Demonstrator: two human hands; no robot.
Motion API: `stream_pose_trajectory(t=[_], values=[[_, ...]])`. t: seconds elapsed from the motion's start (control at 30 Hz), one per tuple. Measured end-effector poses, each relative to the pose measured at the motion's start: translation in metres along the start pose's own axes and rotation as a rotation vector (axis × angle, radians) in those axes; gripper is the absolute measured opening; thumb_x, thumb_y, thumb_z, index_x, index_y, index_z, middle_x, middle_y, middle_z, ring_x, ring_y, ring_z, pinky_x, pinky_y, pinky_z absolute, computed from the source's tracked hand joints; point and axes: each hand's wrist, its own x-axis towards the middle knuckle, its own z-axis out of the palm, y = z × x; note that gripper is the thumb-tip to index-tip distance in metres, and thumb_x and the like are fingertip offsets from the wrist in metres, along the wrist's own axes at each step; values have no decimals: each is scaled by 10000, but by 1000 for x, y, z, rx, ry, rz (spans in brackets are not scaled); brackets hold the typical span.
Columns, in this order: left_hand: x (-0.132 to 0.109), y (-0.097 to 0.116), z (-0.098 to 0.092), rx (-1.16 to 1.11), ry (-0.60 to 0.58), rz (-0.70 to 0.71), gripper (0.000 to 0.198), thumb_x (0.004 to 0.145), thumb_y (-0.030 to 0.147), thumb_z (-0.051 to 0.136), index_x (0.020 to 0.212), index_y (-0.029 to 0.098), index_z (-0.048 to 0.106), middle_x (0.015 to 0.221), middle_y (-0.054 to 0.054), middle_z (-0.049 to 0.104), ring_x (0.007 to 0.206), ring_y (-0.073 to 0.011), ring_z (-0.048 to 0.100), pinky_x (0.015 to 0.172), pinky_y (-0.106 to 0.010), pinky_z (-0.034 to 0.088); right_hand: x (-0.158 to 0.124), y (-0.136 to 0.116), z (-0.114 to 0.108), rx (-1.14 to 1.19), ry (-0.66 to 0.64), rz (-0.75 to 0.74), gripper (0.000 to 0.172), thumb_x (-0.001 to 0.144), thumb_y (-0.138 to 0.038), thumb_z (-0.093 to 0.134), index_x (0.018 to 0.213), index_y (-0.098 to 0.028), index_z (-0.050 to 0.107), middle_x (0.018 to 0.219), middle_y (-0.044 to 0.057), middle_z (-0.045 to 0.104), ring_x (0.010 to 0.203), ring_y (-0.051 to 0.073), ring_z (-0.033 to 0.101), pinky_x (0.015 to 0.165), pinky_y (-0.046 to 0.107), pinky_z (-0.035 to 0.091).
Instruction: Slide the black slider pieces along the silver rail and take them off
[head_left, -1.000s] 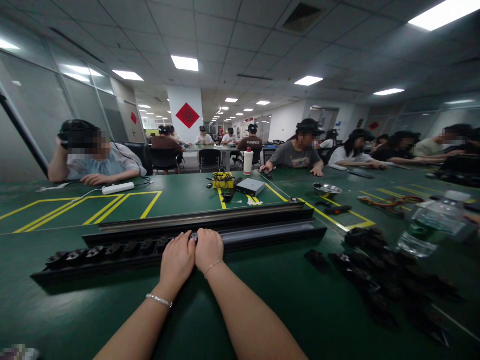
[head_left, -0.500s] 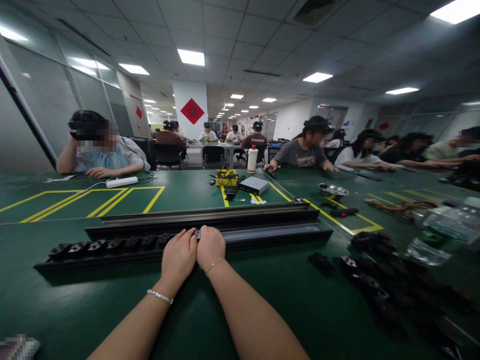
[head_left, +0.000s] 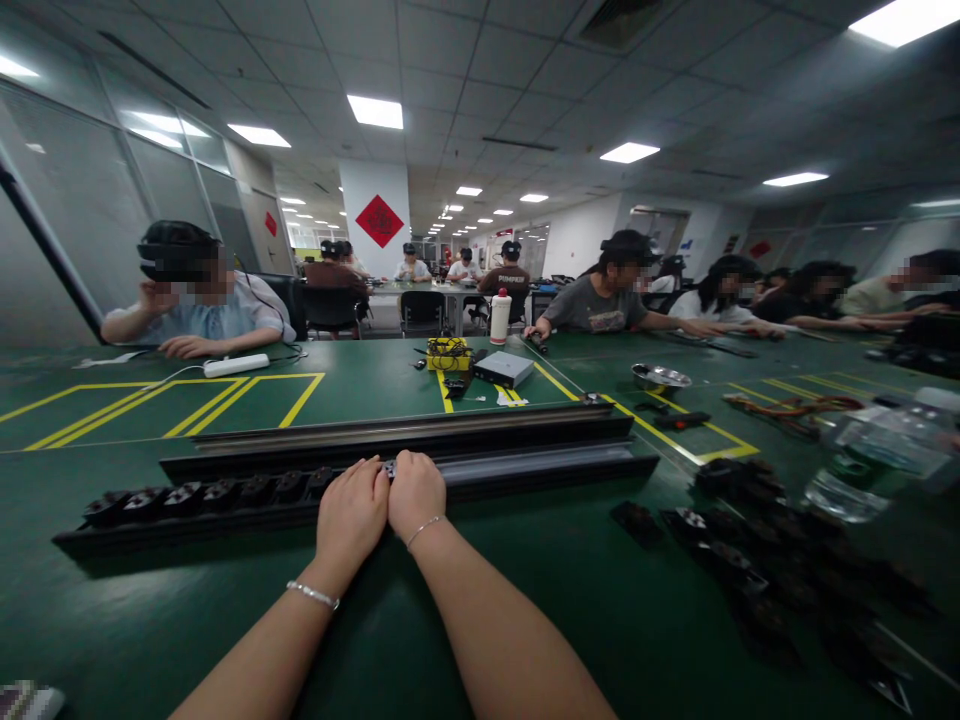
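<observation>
A long black channel lies across the table in front of me, with a pale strip along its right half. Several black block-like parts, some with silvery tops, sit in a row in its left half. My left hand is closed over the channel at the right end of this row. Right beside it, thumb side touching, my right hand is curled down over the same spot. A bit of a small black part shows between the hands; the fingertips are hidden.
Behind stands another long dark rail. Loose black parts are heaped at right, near a clear plastic bottle. Farther back are a metal bowl, a grey box and a white power strip. Co-workers sit around the table.
The whole view has shifted slightly, so things appear a little farther left. Both hands keep their place on the channel. The co-worker at left has moved a raised hand toward the face.
</observation>
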Motion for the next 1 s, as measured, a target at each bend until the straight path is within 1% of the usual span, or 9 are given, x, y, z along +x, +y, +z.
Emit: stream_pose_trajectory(t=[0.33, 0.43, 0.5, 0.6, 0.7, 0.77, 0.87, 1.0], values=[[0, -2, 0, 3, -27, 25, 452, 874, 314, 280, 1052, 133, 653, 1135, -83, 657, 1116, -213, 559, 992, -361, 407, -1, -2, -4, -2, -5, 20, 129, 841, -215, 485, 906, -151, 578, 948, 98, 631, 924, 202, 548, 820, 297, 403], [1, 0, -1, 5, -15, 23, 433, 863, 310, 296, 1041, 136, 651, 1121, -88, 662, 1106, -219, 564, 985, -366, 409, -1, 1, -4, -26, 20, 19, 135, 835, -251, 497, 897, -160, 575, 931, 96, 631, 909, 207, 548, 812, 312, 396], [1, 2, -1, 2, -2, -6, 411, 854, 311, 314, 1030, 139, 644, 1109, -94, 666, 1093, -226, 570, 964, -372, 421, -1, 3, -4, -32, 27, 17, 155, 825, -289, 515, 893, -164, 576, 918, 92, 632, 903, 210, 548, 820, 321, 389], [1, 4, -2, -14, 7, -58, 357, 842, 308, 339, 961, 151, 636, 1072, -95, 675, 1028, -231, 599, 900, -371, 454, -1, 4, -7, -21, 9, 25, 182, 812, -322, 531, 886, -164, 582, 914, 89, 635, 908, 213, 550, 828, 320, 382], [1, 3, -3, -27, 17, -47, 303, 839, 292, 344, 853, 174, 623, 1059, -86, 675, 998, -224, 607, 873, -364, 460, -1, 3, -8, -3, 6, 37, 180, 810, -317, 531, 882, -162, 589, 919, 86, 638, 917, 215, 548, 836, 319, 376], [1, 2, -2, -30, 18, -33, 291, 840, 287, 340, 816, 182, 611, 1065, -84, 672, 1008, -222, 602, 879, -362, 454, -1, 2, -9, 4, 6, 40, 177, 811, -310, 531, 882, -160, 591, 918, 85, 640, 919, 215, 547, 839, 321, 373], [2, 1, -2, -26, 8, -28, 285, 839, 291, 340, 819, 183, 604, 1079, -81, 667, 1017, -223, 596, 886, -362, 448, 0, 2, -9, 3, 4, 34, 179, 815, -306, 530, 889, -155, 591, 916, 91, 641, 916, 214, 548, 835, 323, 374], [2, 3, -4, -34, -34, -53, 306, 844, 312, 331, 837, 191, 611, 1092, -70, 664, 1036, -221, 588, 893, -363, 447, 0, 3, -9, 12, 1, 37, 172, 813, -294, 530, 890, -152, 590, 917, 91, 641, 913, 218, 550, 839, 322, 376]])
